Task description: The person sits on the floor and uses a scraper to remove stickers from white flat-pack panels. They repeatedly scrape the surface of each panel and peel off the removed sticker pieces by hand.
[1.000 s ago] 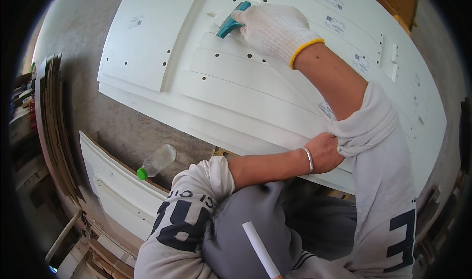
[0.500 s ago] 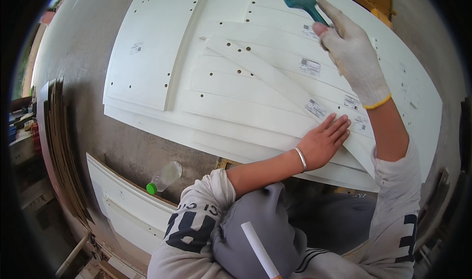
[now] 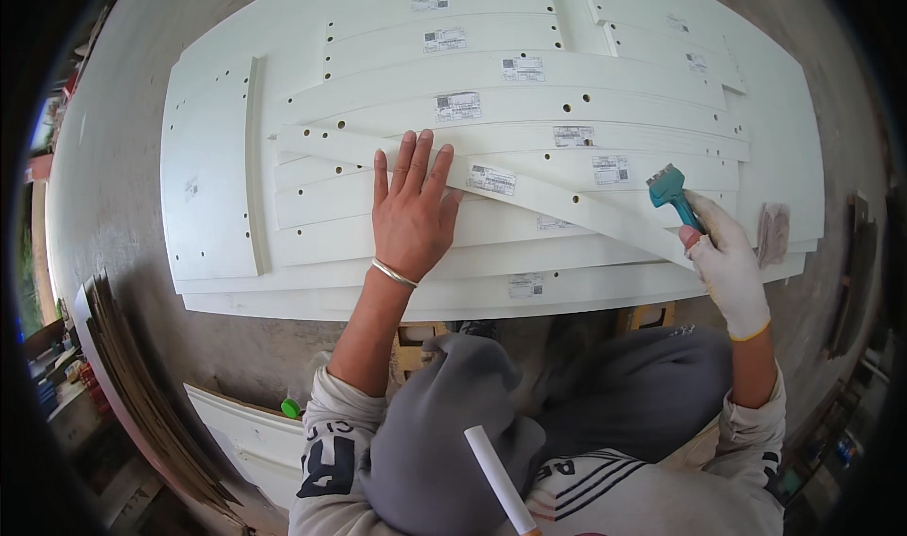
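Observation:
My bare left hand (image 3: 414,205) lies flat, fingers spread, across a narrow white panel strip (image 3: 543,188). The strip rests diagonally over a stack of white boards and has drilled holes and a printed label. A metal bangle circles my left wrist. My right hand (image 3: 732,267), in a white glove with a yellow cuff, grips a short teal-handled brush (image 3: 669,188). Its head points up and away from me, above the right end of the boards. Whether the brush touches a board I cannot tell.
A wide white board (image 3: 215,172) lies at the left of the stack. A brownish pad (image 3: 773,234) lies right of my glove. Brown sheets (image 3: 142,394) lean at far left, near a white panel (image 3: 248,432) and a green bottle cap (image 3: 291,408).
My left hand has moved left along the diagonal strip, its fingers now pointing away from me. My right hand has come down nearer to me with the brush. The view has shifted.

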